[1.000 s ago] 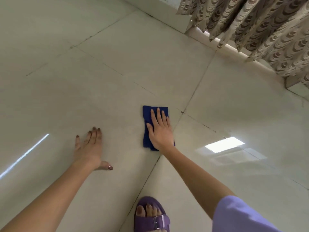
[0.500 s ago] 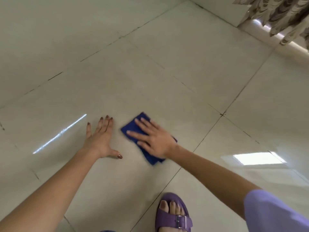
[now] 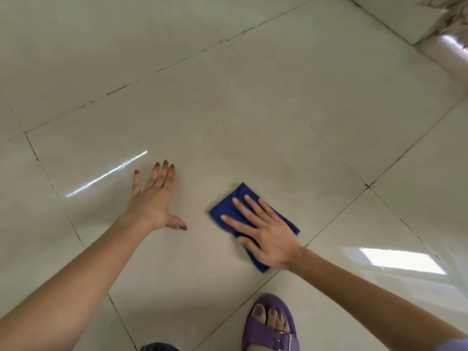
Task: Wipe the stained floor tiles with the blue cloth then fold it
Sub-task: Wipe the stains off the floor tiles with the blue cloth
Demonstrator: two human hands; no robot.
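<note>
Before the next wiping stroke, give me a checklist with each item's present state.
1. Right hand pressing flat on the folded blue cloth: ok.
2. Cloth lying flat on the glossy cream floor tile, not bunched: ok.
3. Left hand braced flat on the tile, apart from the cloth: ok.
4. Purple strapped sandal clear of the cloth: ok.
5. Stains remaining on the tile: cannot tell; the surface is glossy, with glare.
</note>
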